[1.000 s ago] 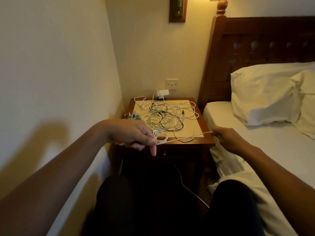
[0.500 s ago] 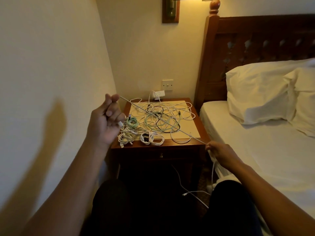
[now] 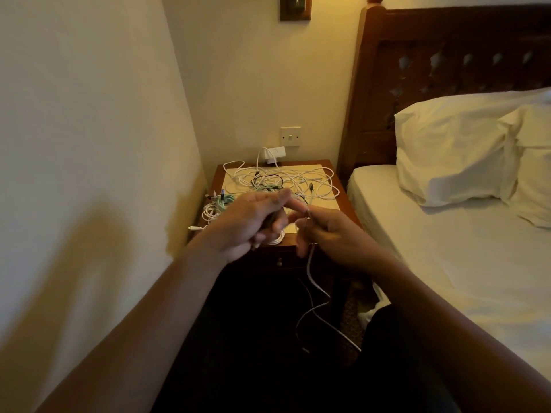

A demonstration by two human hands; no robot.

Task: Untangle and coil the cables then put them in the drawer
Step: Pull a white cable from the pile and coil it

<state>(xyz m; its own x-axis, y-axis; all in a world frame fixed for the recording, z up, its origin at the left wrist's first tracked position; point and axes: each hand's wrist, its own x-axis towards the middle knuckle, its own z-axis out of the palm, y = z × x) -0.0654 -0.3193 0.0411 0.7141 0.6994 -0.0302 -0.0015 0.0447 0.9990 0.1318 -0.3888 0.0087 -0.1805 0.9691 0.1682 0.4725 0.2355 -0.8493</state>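
Observation:
A tangle of white, black and green cables (image 3: 286, 181) lies on the wooden bedside table (image 3: 347, 204). Small coiled bundles (image 3: 216, 205) sit at its left edge. Both hands meet in front of the table. My left hand (image 3: 250, 225) has its fingers curled round one end of a white cable (image 3: 311, 275). My right hand (image 3: 331, 234) pinches the same cable close by; its slack hangs down in a loop toward the floor. The drawer front with its small knob (image 3: 279, 262) shows just below my hands and looks closed.
A wall runs along the left, close to my left arm. A bed (image 3: 465, 248) with white sheets and pillows (image 3: 465, 150) fills the right. A white charger (image 3: 274, 152) is plugged in under the wall switch behind the table. My dark-clad knees are at the bottom.
My left hand came down from its raised spot on the left and joined my right hand in front of the table. The cable, stretched taut before, now hangs slack in a loop.

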